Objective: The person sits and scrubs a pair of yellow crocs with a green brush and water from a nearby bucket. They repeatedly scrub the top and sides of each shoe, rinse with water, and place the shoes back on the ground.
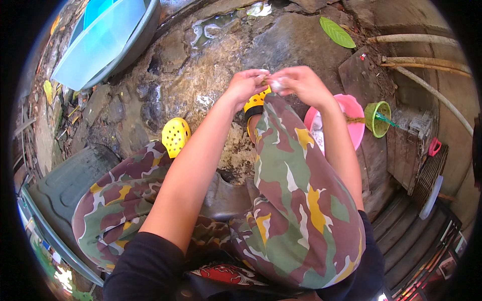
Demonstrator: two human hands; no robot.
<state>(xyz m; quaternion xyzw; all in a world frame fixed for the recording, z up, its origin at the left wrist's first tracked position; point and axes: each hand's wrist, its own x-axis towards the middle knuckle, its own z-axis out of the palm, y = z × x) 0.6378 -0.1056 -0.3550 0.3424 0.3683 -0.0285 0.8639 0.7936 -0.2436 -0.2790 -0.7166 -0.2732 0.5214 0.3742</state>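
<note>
My left hand and my right hand meet at the fingertips above a yellow perforated clog. Pinched between them is a small brownish thing, mostly hidden by the fingers. White foam clings to my right fingers. Beside my right forearm stands a pink plastic basin, partly covered by that arm, with whitish contents inside. To its right is a small green basket holding a green net-like piece. A brown fibrous strip lies between basin and basket.
Wet, uneven stone ground spreads ahead, with a foamy puddle. Large tubs lean at upper left. A second yellow clog is at left. Sticks, a wooden block and a brush are at right.
</note>
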